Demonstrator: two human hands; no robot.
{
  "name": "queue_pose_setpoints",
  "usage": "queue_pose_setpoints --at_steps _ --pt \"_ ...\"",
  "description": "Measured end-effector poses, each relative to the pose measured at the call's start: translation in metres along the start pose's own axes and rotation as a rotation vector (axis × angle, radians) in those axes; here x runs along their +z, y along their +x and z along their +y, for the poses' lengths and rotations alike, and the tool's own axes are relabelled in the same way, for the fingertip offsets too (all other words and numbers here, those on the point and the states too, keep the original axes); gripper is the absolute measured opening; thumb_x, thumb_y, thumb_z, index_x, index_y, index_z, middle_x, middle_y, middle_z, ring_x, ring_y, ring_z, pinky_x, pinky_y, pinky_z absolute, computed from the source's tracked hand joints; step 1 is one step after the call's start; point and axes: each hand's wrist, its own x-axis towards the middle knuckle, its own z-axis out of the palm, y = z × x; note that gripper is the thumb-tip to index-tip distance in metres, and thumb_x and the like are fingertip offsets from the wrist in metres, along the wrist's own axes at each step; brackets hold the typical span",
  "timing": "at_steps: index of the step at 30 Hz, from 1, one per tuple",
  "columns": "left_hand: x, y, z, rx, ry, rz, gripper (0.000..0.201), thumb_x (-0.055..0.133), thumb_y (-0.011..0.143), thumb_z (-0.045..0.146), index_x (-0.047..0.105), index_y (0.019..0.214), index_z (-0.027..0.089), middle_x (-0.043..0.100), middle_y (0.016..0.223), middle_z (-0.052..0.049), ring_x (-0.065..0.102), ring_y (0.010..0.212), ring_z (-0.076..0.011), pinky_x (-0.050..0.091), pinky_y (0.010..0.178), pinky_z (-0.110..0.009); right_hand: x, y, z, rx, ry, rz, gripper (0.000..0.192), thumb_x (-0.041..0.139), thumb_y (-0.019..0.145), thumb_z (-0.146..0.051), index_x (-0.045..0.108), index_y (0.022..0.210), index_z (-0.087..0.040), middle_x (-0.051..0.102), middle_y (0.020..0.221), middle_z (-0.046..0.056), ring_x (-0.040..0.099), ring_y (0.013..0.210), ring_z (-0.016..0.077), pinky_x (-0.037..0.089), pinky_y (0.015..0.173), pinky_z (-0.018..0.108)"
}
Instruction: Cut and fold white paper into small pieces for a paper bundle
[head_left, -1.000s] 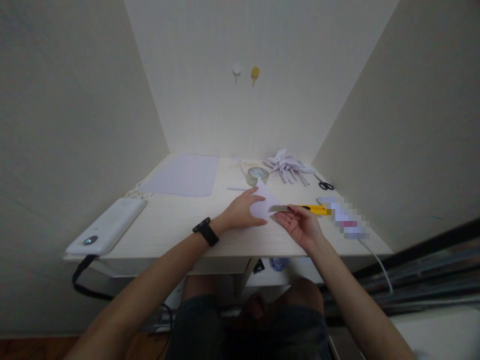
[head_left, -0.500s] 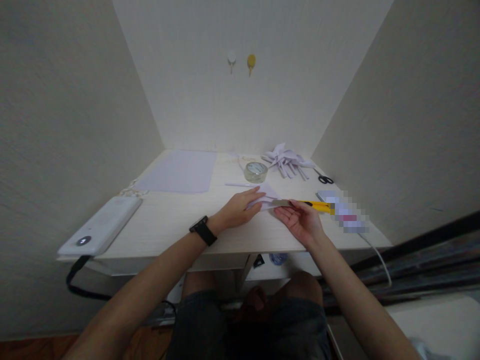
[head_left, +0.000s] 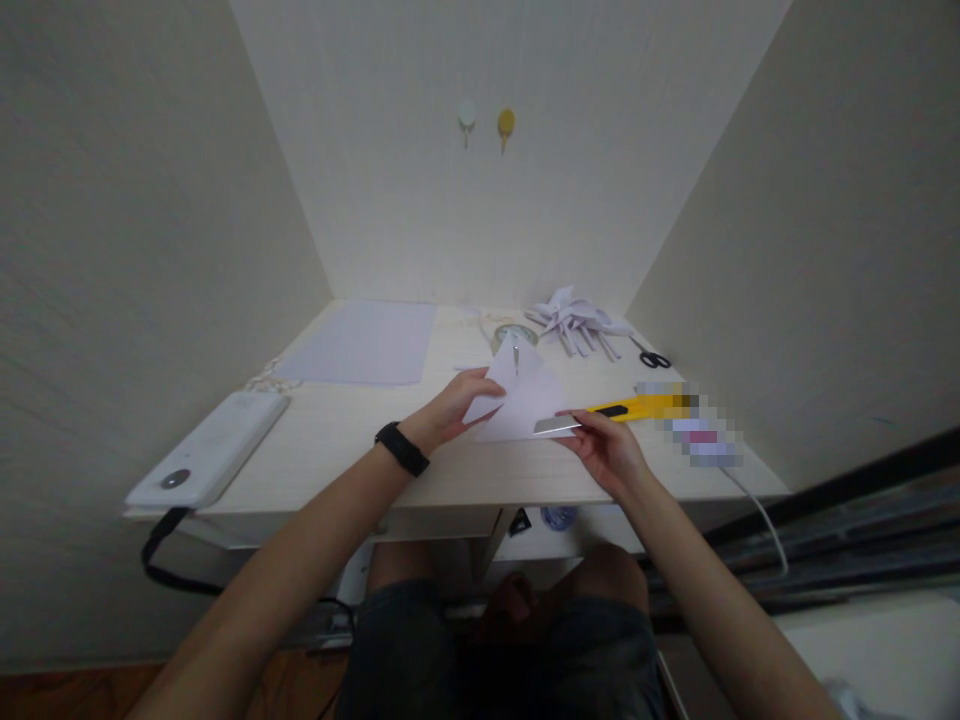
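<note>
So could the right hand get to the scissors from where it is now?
Probably yes: the scissors lie in the open beyond the right hand, but it holds the yellow utility knife at the paper.

I see matt white folded paper [head_left: 525, 405], a yellow plastic knife [head_left: 634, 408] with dull metal blade, and a pale wood-grain counter [head_left: 352, 440].
</note>
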Motion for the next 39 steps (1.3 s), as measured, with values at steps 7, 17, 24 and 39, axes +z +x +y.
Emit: queue_pose_setpoints --at_steps 7,17,24,39 --pt "-0.014 0.004 -0.006 -0.065 0.027 -0.205 0.029 0.077 0.064 0.019 0.072 0.092 0.012 0.075 0.090 -0.009 0.066 0.073 -0.0178 0.050 0.071 -0.030 0.003 -0.008 -0.005 -0.026 -0.087 -0.044 0.015 0.084 0.058 -0.025 0.078 0.069 -0.017 0.076 0.072 0.004 0.067 0.064 0.0143 0.059 0.061 0.021" --pt "-0.007 0.002 -0.007 0.119 -0.075 -0.059 0.053 0.082 0.061 0.018 0.069 0.111 0.011 0.071 0.116 -0.016 0.068 0.100 -0.0273 0.052 0.089 -0.040 -0.004 -0.010 -0.003 -0.074 -0.292 -0.063 0.023 0.085 0.060 -0.038 0.078 0.073 -0.020 0.076 0.081 0.005 0.069 0.074 0.0215 0.058 0.072 0.036" --pt "-0.002 0.006 -0.015 0.239 0.045 0.278 0.038 0.078 0.065 0.019 0.072 0.101 0.007 0.071 0.115 -0.019 0.069 0.095 -0.0267 0.054 0.087 -0.038 0.009 -0.015 -0.019 -0.493 -0.322 0.030 0.025 0.071 0.075 -0.042 0.076 0.086 -0.021 0.073 0.101 0.007 0.064 0.106 0.0276 0.047 0.100 0.046" --pt "0.006 0.004 -0.015 0.290 -0.078 0.212 0.040 0.081 0.062 0.019 0.074 0.100 0.010 0.073 0.111 -0.016 0.070 0.094 -0.0234 0.052 0.093 -0.041 0.061 -0.008 0.004 -0.694 -0.916 0.253 0.030 0.065 0.083 -0.048 0.073 0.081 -0.020 0.074 0.086 0.006 0.068 0.085 0.0224 0.054 0.087 0.040"
